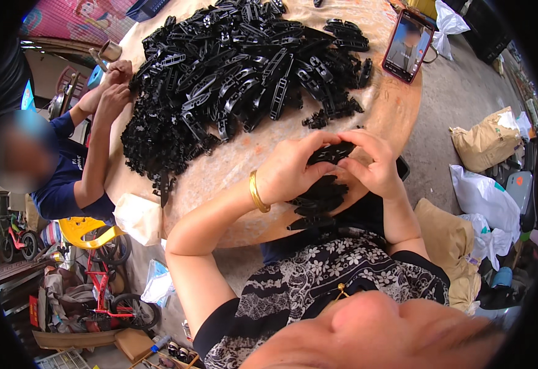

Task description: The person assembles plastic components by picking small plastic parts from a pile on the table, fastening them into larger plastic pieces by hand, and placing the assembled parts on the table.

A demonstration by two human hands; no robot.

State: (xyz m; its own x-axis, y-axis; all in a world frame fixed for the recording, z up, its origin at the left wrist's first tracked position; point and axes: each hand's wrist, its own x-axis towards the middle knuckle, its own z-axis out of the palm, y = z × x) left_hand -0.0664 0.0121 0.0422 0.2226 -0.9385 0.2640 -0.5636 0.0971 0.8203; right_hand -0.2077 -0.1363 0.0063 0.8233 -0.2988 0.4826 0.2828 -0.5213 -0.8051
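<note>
Both my hands meet over the near right part of the round table [238, 184]. Between them is a slim black plastic part [330, 152]. My left hand [296, 165], with a gold bangle at its wrist, pinches this part from the left. On the other side, the thumb and fingers of my right hand [374, 165] close on it too. Fingers cover much of the part, so its exact kind is hidden. Just below my hands, several similar black parts [312, 206] lie near the table edge. Beyond them spreads a big heap of long, slotted black plastic parts [232, 67].
Smaller black pieces [152, 138] border the heap's left side. A co-worker's hands [114, 86] work there. A phone [408, 46] stands at the table's far right. Paper sacks [485, 138] and white bags [484, 190] sit on the floor rightward; a red bike [99, 283] stands at left.
</note>
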